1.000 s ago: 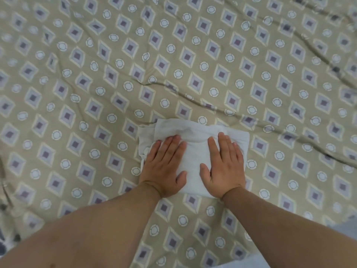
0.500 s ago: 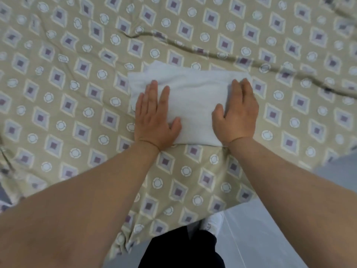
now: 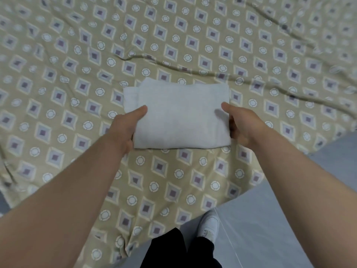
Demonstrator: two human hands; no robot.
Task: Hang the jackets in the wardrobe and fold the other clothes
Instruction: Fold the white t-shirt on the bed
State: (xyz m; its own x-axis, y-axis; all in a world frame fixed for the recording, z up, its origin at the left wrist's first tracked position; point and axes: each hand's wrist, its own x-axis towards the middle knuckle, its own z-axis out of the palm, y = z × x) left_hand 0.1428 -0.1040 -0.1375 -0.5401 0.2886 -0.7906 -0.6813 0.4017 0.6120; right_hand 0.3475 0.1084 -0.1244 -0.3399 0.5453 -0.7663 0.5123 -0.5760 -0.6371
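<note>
Now the left hand (image 3: 125, 130), no longer pressing flat, pinches the left edge of the folded white garment (image 3: 181, 117) on the bed (image 3: 77, 55), thumb on top, fingers tucked beneath; the right hand (image 3: 241, 126) grips the right edge likewise. Folding looks done; lifting away likely follows.

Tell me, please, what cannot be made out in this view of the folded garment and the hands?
Head view: fingers of the left hand and right hand, tucked under the folded white garment; only thumbs show.
Head view: the garment's type, concealed by its folds.
Head view: wardrobe and jackets, outside the frame.
</note>
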